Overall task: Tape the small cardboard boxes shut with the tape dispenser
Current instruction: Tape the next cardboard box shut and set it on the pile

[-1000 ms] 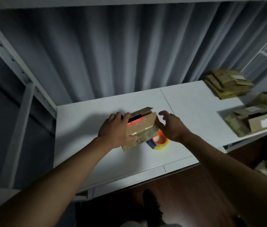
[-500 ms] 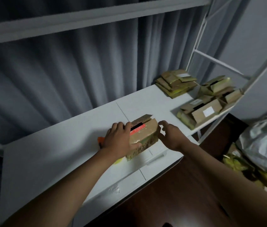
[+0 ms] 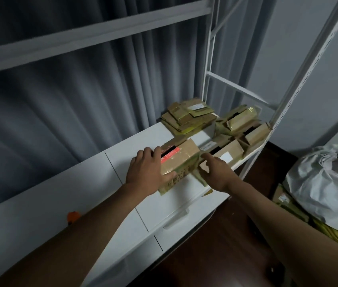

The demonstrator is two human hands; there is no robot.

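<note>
A small cardboard box (image 3: 179,160) with a red strip and a half-raised top flap sits on the white table (image 3: 110,183). My left hand (image 3: 147,175) grips its left end, fingers over the top and thumb along the front. At its right end, my right hand (image 3: 217,172) holds it between thumb and fingers. Only an orange bit of the tape dispenser (image 3: 73,216) shows at the lower left, behind my left forearm and far from both hands.
Flattened cardboard boxes (image 3: 188,117) are stacked at the table's far end. Several small boxes (image 3: 238,125) crowd the right corner, one with a white label (image 3: 226,156) just beyond my right hand. White shelf uprights (image 3: 300,83) stand there. A grey bag (image 3: 325,183) lies lower right.
Both hands have moved the box to the right along the table, close to the pile of boxes. The tape dispenser stayed behind on the left.
</note>
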